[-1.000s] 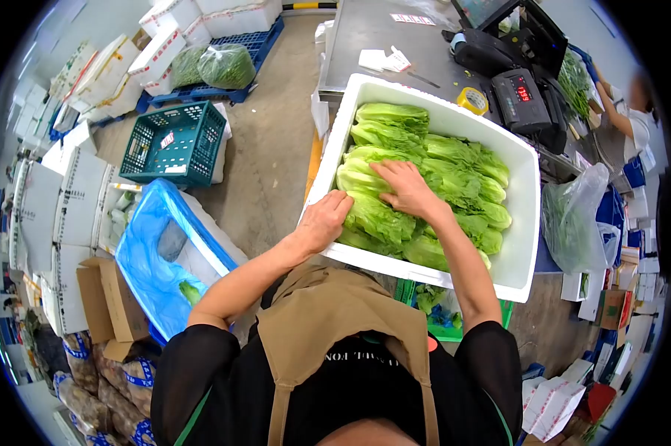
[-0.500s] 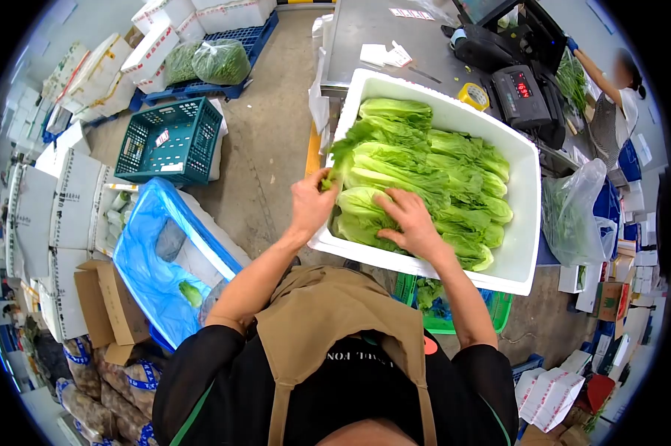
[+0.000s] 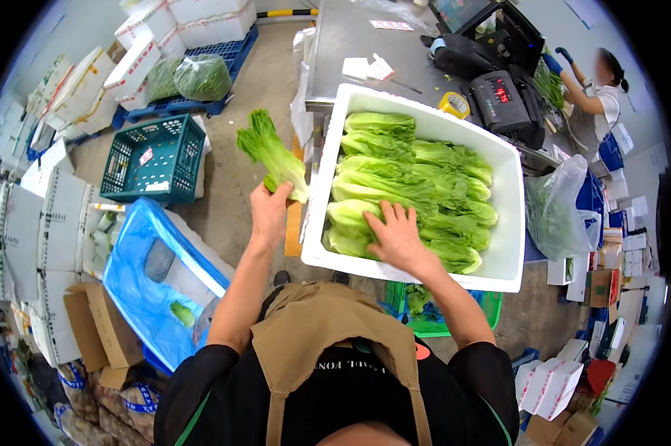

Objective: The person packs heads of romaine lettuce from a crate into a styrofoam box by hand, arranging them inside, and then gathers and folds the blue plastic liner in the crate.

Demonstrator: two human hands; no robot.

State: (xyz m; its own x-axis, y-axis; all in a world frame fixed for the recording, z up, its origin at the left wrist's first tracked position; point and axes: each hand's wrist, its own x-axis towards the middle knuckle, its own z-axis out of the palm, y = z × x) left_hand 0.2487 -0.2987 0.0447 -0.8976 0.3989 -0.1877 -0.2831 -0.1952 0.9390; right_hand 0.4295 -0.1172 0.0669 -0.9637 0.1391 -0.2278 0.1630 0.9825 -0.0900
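Observation:
A white foam box [image 3: 508, 215] holds rows of green romaine lettuce [image 3: 432, 178] and rests partly on the metal table. Left of the box, my left hand [image 3: 270, 212] is closed on a loose lettuce leaf [image 3: 272, 152], its leafy end pointing up and left over the floor. My right hand [image 3: 397, 234] lies with fingers spread on the lettuce at the near left part of the box.
A blue-lined bin [image 3: 138, 275] stands at lower left, beyond it a green crate [image 3: 156, 160]. A scale [image 3: 499, 97] and yellow tape [image 3: 454, 105] sit on the metal table [image 3: 335, 44]. Another person [image 3: 599, 104] stands at right. A green basket [image 3: 491, 308] is below the box.
My left hand has moved left, out from the box edge, with a leaf pulled clear of the other lettuce. My right hand stays on the lettuce, its fingers now spread wider.

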